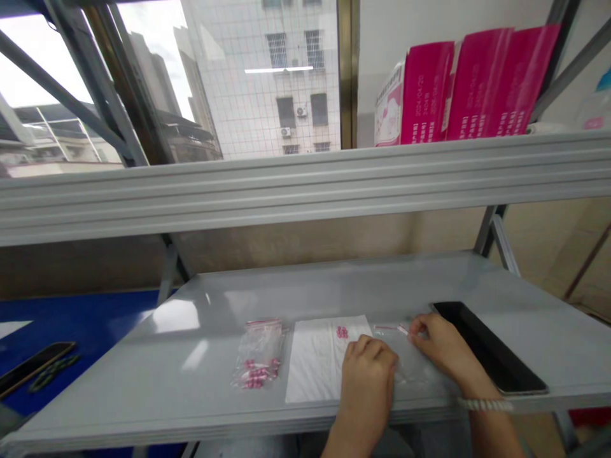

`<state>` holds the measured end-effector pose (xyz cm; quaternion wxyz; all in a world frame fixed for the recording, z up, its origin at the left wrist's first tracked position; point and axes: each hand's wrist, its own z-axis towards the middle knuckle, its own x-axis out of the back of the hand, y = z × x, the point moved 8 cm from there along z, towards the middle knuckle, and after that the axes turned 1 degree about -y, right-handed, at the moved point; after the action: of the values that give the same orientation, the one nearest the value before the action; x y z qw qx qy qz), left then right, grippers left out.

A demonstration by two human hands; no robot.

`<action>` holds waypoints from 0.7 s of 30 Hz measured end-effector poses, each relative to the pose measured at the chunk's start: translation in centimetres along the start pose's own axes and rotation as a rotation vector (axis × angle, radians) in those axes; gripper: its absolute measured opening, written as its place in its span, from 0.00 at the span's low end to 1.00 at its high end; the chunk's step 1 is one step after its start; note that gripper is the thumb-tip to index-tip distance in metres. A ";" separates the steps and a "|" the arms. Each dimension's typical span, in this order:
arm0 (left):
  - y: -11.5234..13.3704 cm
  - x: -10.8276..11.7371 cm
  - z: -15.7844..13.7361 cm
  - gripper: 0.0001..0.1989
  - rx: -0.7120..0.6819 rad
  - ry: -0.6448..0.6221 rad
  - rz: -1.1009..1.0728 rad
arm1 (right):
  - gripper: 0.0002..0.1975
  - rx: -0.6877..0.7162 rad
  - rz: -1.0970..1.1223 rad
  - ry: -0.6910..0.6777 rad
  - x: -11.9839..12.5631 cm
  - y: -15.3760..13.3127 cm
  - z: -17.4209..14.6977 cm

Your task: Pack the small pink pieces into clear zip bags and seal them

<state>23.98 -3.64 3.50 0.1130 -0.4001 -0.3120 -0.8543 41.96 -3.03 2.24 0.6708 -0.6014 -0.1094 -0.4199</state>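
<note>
My right hand (436, 343) pinches the top corner of a clear zip bag (405, 366) that lies on the table. My left hand (367, 372) is curled over the right edge of a white paper sheet (312, 362), beside that bag. Its fingertips are turned away, so what they hold, if anything, is hidden. On the sheet, just beyond my left hand, sits a small cluster of pink beads (342, 332). Left of the sheet lies another clear zip bag (264, 343) with several pink beads (256, 375) in its lower part.
A dark tablet (487, 350) lies right of my right hand. The grey table (200, 375) sits beneath a metal shelf beam (305, 187) bearing pink boxes (477, 89). At far left, a phone (35, 366) and a dark looped object (53, 372) rest on a blue surface (114, 315).
</note>
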 end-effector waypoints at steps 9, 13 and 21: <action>-3.7 6.6 0.0 0.09 0.141 0.293 -0.457 | 0.16 -0.032 0.587 -0.097 -0.1 -4.4 -1.1; -6.4 9.3 -0.6 0.11 0.184 0.313 -0.495 | 0.20 -0.194 1.039 -0.278 -3.4 -6.5 -2.1; -6.9 14.1 -3.2 0.08 0.341 0.576 -0.332 | 0.17 -0.215 1.185 -0.491 -8.4 -10.5 -3.4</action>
<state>9.73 0.53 9.58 0.1213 -0.0627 -0.4660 -0.8742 28.24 -1.67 3.40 0.6804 -0.7021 0.1334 0.1623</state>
